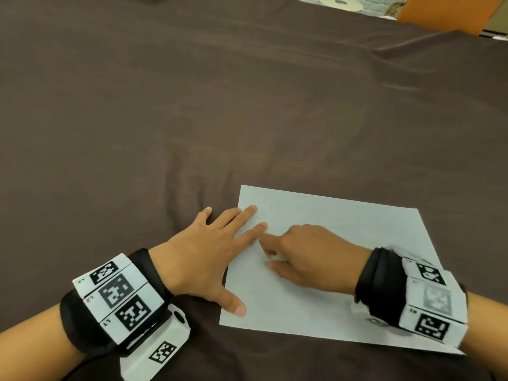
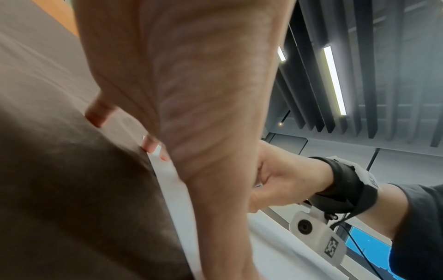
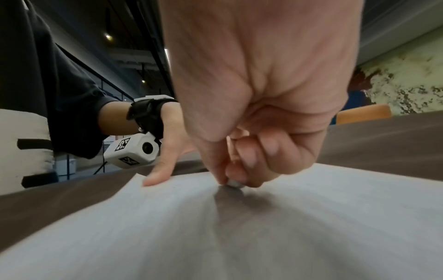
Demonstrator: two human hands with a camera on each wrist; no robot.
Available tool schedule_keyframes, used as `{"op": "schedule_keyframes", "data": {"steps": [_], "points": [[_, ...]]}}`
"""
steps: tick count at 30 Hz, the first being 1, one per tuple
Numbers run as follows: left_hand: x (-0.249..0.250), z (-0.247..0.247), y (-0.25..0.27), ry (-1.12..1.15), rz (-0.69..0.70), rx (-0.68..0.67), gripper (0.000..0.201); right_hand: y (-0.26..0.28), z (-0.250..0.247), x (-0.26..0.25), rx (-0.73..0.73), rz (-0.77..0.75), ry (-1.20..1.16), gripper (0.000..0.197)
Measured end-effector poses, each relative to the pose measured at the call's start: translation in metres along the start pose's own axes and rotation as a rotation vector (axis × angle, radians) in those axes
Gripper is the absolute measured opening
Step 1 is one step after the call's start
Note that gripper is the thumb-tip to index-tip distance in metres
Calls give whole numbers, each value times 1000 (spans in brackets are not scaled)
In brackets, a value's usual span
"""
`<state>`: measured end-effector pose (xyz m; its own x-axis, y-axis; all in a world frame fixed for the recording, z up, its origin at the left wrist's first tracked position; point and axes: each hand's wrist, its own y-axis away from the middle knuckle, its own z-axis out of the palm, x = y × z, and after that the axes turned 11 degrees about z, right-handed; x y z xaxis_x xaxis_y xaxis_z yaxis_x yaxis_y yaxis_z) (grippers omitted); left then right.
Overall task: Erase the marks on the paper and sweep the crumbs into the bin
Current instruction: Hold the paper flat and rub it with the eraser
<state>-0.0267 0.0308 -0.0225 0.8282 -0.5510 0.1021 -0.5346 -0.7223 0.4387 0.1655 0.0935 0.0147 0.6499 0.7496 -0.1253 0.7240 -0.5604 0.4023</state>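
Note:
A white sheet of paper lies on the brown cloth, near the front right. My left hand rests flat on the sheet's left edge with fingers spread and straight, thumb pressing the paper. My right hand pinches a small white eraser between thumb and fingers, its tip touching the sheet close to the left index finger. Faint pencil flecks or crumbs lie just beyond the left fingertips. No bin is in view.
The brown tablecloth spreads wide and wrinkled to the left and beyond the paper. An orange chair back and a pale disc sit past the table's far edge.

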Motion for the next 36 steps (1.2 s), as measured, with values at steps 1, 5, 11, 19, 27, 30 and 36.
{"op": "schedule_keyframes", "data": {"steps": [1, 5, 11, 19, 27, 30, 36], "points": [[0, 0, 0, 3, 0, 1, 130, 0, 2, -5, 1, -22, -5, 9], [0, 1, -1, 23, -2, -3, 129, 17, 15, -20, -138, -147, -15, 10], [-1, 2, -1, 23, -1, 20, 129, 5, 6, 6, -37, 21, -2, 13], [-2, 3, -2, 17, 2, 7, 130, 10, 8, 10, -54, 32, -22, 15], [0, 0, -3, -4, 16, -11, 121, 4, 3, 14, -45, 42, -32, 11], [0, 0, -3, 1, 13, -12, 121, 9, 13, 6, -69, -43, -17, 12], [1, 0, -2, 17, 8, 0, 122, 8, 2, 20, -69, 28, 4, 12]]}}
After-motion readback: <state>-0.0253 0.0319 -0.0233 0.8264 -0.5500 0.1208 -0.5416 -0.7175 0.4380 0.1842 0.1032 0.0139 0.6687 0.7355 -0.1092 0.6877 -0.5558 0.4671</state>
